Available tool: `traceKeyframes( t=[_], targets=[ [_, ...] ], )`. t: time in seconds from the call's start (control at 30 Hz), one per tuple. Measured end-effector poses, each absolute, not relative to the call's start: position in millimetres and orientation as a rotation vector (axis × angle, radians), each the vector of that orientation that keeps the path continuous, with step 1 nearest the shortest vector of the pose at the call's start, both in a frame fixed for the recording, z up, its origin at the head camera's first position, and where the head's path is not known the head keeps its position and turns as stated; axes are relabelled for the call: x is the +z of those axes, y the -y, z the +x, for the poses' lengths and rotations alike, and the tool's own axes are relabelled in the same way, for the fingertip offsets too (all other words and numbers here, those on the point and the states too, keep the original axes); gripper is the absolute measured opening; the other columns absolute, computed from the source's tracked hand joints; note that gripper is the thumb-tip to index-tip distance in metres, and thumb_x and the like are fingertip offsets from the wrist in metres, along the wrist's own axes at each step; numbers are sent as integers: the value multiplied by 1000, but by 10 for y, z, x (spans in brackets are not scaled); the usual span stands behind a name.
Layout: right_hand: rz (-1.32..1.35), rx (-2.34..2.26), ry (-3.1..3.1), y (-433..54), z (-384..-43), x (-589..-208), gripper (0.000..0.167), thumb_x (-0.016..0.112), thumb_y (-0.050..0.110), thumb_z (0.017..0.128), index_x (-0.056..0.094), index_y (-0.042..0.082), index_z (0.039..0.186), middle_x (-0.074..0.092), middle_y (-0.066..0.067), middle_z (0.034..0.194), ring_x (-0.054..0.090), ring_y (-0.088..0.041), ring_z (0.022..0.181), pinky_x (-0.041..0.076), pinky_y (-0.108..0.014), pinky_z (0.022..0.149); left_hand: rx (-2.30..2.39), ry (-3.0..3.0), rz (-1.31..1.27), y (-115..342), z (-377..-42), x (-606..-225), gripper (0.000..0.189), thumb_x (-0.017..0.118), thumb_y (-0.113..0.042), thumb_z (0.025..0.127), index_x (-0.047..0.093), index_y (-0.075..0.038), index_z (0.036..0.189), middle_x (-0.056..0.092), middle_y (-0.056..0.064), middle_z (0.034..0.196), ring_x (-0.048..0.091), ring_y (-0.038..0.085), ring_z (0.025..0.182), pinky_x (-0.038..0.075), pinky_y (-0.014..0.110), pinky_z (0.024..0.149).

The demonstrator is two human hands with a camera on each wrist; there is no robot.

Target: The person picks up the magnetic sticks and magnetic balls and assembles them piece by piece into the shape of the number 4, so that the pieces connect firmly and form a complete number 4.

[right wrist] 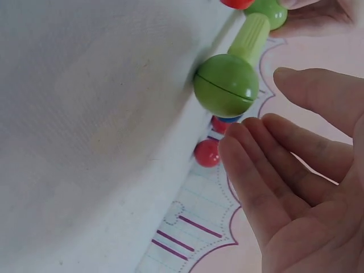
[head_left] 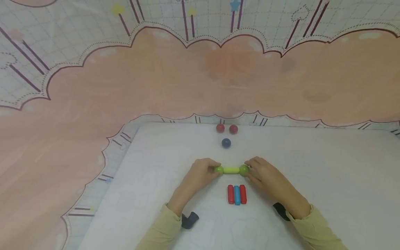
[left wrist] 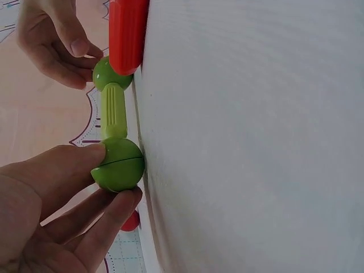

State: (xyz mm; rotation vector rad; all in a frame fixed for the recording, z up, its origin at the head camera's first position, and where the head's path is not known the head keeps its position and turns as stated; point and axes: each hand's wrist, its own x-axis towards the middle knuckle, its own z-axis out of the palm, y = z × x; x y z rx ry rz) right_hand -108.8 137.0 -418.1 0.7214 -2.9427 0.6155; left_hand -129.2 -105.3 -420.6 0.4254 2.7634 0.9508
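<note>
A green rod (head_left: 231, 169) with a green ball on each end lies on the white table (head_left: 328, 180). My left hand (head_left: 214, 170) pinches the left green ball (left wrist: 118, 165) between thumb (left wrist: 68, 165) and fingers. My right hand (head_left: 249, 170) is by the right green ball (right wrist: 226, 85). Its fingers (right wrist: 250, 170) are straight and spread, a little off the ball in the right wrist view. Just in front of the rod, a red, a blue and a red stick (head_left: 236, 194) lie side by side.
Two red balls (head_left: 220, 128) (head_left: 233, 129) and a dark blue ball (head_left: 226, 142) sit near the table's far edge. A pink and white patterned cloth (head_left: 200, 76) hangs behind and to the left of the table.
</note>
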Motion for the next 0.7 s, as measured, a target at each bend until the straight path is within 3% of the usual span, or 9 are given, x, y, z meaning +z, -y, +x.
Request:
traceKeyframes(
  t=[0.3,0.7],
  targets=[
    [733,721,3015,-1364,-989,-4085,34,78,17,86,67,5,115,66,-3,110,63,-19,102,56,-40,92,955,-2756,403,1046,-1284,-4197,32,74,-19,89,71,-12,121,71,4,118,65,18,107,55,34,94],
    [769,836,3105,-1362,-919,-4093,39,79,20,85,67,4,118,67,-4,110,64,-19,101,57,-40,90,943,-2773,420,1056,-1278,-4210,32,74,-18,89,72,-12,120,72,4,118,65,19,109,55,34,95]
  ],
)
